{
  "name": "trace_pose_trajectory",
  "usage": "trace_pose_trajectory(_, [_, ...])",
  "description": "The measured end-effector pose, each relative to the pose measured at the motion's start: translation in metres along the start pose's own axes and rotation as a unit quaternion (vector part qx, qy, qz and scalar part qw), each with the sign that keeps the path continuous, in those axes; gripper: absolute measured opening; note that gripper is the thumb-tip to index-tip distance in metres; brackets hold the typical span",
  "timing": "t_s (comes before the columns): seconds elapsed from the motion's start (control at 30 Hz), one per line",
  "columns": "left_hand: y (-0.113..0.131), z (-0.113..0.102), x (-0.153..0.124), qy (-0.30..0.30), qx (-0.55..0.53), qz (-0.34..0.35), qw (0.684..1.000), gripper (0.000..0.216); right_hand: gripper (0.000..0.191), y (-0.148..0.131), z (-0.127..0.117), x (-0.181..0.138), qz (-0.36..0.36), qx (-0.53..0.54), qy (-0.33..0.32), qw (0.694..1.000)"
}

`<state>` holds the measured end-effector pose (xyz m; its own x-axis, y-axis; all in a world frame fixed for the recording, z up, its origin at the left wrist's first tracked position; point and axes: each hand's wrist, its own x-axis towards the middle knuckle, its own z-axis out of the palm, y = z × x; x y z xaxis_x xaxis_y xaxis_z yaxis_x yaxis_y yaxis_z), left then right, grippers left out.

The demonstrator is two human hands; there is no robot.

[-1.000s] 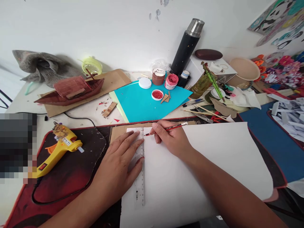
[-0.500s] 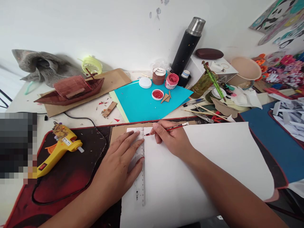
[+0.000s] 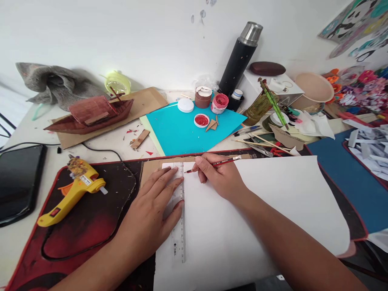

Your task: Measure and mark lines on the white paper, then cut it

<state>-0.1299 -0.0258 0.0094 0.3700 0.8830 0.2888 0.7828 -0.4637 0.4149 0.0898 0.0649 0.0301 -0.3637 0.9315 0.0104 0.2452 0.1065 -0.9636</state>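
Observation:
My left hand (image 3: 151, 210) lies flat with fingers stretched out, pressing a clear plastic ruler (image 3: 179, 238) onto a large white sheet of paper (image 3: 273, 202). My right hand (image 3: 220, 176) is closed round a red pencil (image 3: 226, 162), whose tip touches the paper at the ruler's far end, close to my left fingertips. A piece of brown cardboard (image 3: 148, 167) shows under the sheet's far left corner.
A yellow glue gun (image 3: 71, 194) lies on a dark red mat (image 3: 87, 226) at the left, next to a black tablet (image 3: 15, 182). Behind are a cardboard boat model (image 3: 91, 115), a turquoise sheet (image 3: 182, 131) with red paint pots (image 3: 218, 103), a black flask (image 3: 239, 58) and craft clutter at the right.
Both hands, the ruler and the pencil have stayed in place. The view has shifted very slightly.

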Motion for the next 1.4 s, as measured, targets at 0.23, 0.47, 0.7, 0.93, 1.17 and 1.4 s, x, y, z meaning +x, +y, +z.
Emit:
trace_pose_trajectory(0.23, [0.0002,0.0006,-0.0003,0.002,-0.010,-0.007,1.000,0.041,0.047,0.0010,0.0003,0.0000,0.004,0.009,-0.004,1.000])
trace_pose_trajectory(0.47, [0.0005,-0.0003,0.0006,0.005,-0.001,0.006,1.000,0.040,0.046,-0.0001,0.0008,-0.0004,0.002,0.016,-0.005,1.000])
trace_pose_trajectory(0.7, [0.0008,-0.0008,0.0003,0.003,0.008,0.007,1.000,0.040,0.052,-0.0011,0.0008,0.0004,0.005,0.016,0.000,1.000])
trace_pose_trajectory(0.93, [0.0004,-0.0004,-0.0001,0.003,0.006,0.006,1.000,0.040,0.055,-0.0016,0.0012,0.0000,0.003,0.026,0.007,1.000])
trace_pose_trajectory(1.17, [-0.0004,-0.0011,-0.0010,0.011,-0.016,-0.007,1.000,0.040,0.051,0.0004,0.0014,0.0004,0.030,0.102,0.038,0.994])
trace_pose_trajectory(1.4, [-0.0034,-0.0045,-0.0048,-0.004,-0.011,0.001,1.000,0.042,0.054,0.0009,0.0005,0.0027,0.035,0.120,0.038,0.991])
